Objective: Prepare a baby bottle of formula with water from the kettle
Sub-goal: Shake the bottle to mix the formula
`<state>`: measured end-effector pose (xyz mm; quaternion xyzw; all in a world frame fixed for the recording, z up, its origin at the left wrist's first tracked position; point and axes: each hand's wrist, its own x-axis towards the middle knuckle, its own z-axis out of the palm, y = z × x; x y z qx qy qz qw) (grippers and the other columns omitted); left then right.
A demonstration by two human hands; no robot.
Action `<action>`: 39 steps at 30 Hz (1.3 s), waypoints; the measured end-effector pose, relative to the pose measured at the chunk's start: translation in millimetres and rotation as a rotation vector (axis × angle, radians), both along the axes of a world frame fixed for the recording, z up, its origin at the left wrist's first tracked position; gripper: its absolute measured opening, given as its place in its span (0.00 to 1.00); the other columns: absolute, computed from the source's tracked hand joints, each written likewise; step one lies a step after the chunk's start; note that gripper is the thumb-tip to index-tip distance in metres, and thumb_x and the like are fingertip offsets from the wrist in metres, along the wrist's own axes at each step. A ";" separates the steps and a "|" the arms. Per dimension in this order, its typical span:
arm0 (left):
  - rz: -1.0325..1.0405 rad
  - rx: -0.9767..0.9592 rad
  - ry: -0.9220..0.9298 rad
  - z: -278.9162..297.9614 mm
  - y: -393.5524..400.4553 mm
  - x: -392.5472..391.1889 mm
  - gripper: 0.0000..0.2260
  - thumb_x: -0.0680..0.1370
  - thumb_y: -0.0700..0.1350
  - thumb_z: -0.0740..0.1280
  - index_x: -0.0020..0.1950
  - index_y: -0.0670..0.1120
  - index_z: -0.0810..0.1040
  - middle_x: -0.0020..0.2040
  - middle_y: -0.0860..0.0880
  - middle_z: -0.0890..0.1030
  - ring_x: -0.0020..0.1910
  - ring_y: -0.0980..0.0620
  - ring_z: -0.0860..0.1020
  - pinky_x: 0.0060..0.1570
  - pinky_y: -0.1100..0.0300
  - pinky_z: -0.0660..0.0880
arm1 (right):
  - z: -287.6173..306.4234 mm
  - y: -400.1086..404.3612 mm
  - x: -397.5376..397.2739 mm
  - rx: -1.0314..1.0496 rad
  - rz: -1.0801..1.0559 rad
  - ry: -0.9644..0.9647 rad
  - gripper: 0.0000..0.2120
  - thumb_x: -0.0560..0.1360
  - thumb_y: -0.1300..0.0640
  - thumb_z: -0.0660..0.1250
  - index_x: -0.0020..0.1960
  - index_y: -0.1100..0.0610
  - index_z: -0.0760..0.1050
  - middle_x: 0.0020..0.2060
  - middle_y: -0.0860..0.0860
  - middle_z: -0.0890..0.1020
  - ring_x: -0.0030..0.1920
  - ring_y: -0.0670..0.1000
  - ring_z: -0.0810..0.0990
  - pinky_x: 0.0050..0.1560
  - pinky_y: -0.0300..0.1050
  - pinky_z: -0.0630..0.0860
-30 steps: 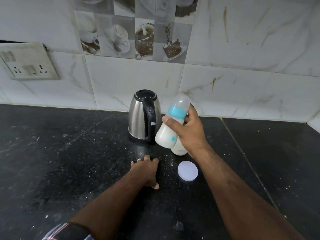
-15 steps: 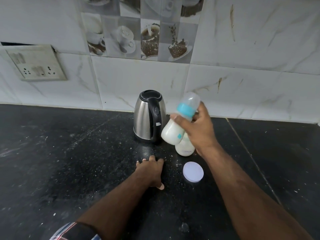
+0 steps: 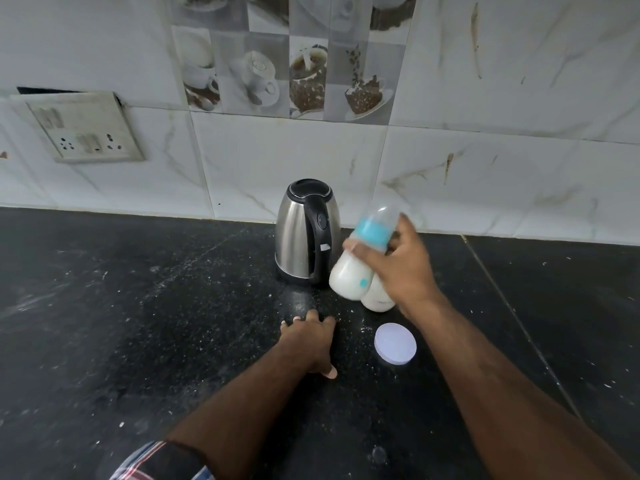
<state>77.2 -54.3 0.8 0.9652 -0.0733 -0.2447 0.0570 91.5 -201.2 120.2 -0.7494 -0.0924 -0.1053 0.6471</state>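
Observation:
My right hand (image 3: 401,268) grips a baby bottle (image 3: 351,275) full of white liquid, with a teal collar and a clear cap. The bottle is tilted, top to the right, and blurred, held above the counter beside the steel kettle (image 3: 298,233). The kettle stands upright with its black lid down and handle toward me. Behind the bottle, partly hidden by my hand, a white container (image 3: 379,297) stands on the counter. Its round white lid (image 3: 395,343) lies flat nearer me. My left hand (image 3: 310,339) rests palm down on the counter, holding nothing.
The black stone countertop (image 3: 138,323) is dusted with white specks. A tiled wall runs close behind the kettle. A switch and socket plate (image 3: 85,129) sits on the wall at the left. A seam in the counter (image 3: 519,323) runs diagonally at the right.
The bottle has tilted further to the right in my right hand and is now motion-blurred. My left hand stays flat on the counter. The camera has shifted slightly.

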 end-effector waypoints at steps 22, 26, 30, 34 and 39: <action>0.011 0.002 0.027 2.4 -1.5 -2.0 0.47 0.71 0.56 0.79 0.83 0.51 0.55 0.81 0.39 0.57 0.79 0.33 0.60 0.74 0.26 0.58 | -11.2 1.6 -6.3 -0.158 0.062 0.037 0.31 0.66 0.56 0.83 0.65 0.47 0.73 0.49 0.39 0.84 0.47 0.35 0.82 0.46 0.34 0.79; 0.018 -0.003 0.031 1.9 0.0 -2.2 0.46 0.71 0.56 0.79 0.82 0.51 0.56 0.81 0.40 0.58 0.79 0.33 0.61 0.74 0.27 0.59 | 3.6 -2.1 1.8 0.084 -0.023 -0.018 0.24 0.71 0.59 0.79 0.62 0.52 0.72 0.45 0.43 0.82 0.41 0.36 0.83 0.41 0.35 0.78; 0.008 0.009 0.030 2.5 -0.9 -1.9 0.48 0.72 0.56 0.79 0.83 0.50 0.54 0.81 0.39 0.58 0.79 0.33 0.60 0.74 0.27 0.58 | -10.4 5.3 -7.6 -0.170 0.124 0.039 0.32 0.68 0.55 0.82 0.66 0.45 0.70 0.49 0.36 0.83 0.49 0.38 0.83 0.47 0.34 0.80; 0.009 -0.007 0.027 1.1 0.4 -1.0 0.47 0.71 0.56 0.79 0.82 0.51 0.56 0.81 0.40 0.59 0.79 0.34 0.61 0.74 0.27 0.59 | 6.9 0.3 4.5 0.039 0.014 -0.022 0.27 0.70 0.62 0.80 0.63 0.51 0.72 0.44 0.43 0.82 0.40 0.36 0.82 0.40 0.36 0.80; 0.003 -0.004 0.022 1.1 0.1 -0.4 0.47 0.71 0.57 0.78 0.83 0.51 0.55 0.81 0.39 0.58 0.79 0.34 0.61 0.74 0.28 0.59 | -2.0 5.1 -3.9 -0.106 0.109 0.010 0.31 0.68 0.59 0.81 0.66 0.49 0.72 0.48 0.41 0.83 0.45 0.37 0.83 0.44 0.33 0.79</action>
